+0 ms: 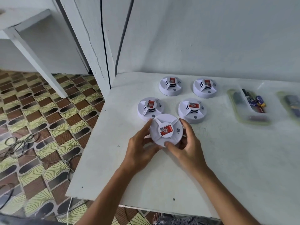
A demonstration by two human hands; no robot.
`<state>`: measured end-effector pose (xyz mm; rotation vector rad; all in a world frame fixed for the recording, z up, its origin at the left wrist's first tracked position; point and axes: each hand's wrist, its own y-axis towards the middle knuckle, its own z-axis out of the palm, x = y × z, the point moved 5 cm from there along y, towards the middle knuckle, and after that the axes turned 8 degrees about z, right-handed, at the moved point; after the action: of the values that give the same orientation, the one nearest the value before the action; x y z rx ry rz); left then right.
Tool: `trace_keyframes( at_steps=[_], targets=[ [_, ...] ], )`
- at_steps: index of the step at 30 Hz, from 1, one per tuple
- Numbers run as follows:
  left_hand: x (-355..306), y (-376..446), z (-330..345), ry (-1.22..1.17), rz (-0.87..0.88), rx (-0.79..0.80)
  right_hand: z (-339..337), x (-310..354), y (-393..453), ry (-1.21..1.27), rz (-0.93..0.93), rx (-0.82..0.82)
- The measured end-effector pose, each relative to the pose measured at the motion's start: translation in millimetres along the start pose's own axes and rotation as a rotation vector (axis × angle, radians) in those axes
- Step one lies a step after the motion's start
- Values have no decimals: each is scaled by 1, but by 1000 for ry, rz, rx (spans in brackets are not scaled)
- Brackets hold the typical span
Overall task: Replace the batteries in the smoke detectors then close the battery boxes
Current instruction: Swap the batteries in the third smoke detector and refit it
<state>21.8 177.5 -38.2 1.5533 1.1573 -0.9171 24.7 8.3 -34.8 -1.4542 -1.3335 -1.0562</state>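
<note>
A white round smoke detector (165, 129) with a red sticker on top is held just above the white table (227, 159), face up. My left hand (139, 148) grips its left rim and my right hand (185, 146) grips its right and near rim, thumb on the front edge. Several more detectors stand behind it, face up: two close by (150, 108) (192, 110) and two farther back (170, 86) (204, 87). A clear container (250, 104) at the right holds batteries (257, 103). The held detector's underside is hidden.
A second clear container (292, 104) lies at the far right edge of view. The table's left edge drops to a patterned floor (40, 127) with loose cables (17, 143). A white wall rises right behind the table.
</note>
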Motion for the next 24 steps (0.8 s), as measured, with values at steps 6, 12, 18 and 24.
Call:
trace_keyframes(
  at_steps=[6,12,18,24],
  targets=[
    [1,0,-1,-15,1,-14,1,3,0,-9,-17,5],
    [3,1,-2,-32,-17,-19,2,1,-1,-20,-18,2],
    [2,2,-5,-42,-51,-43,2,-5,0,-34,-5,9],
    [-3,-1,0,-54,-63,-48,-3,-7,0,-38,-20,12]
  ],
)
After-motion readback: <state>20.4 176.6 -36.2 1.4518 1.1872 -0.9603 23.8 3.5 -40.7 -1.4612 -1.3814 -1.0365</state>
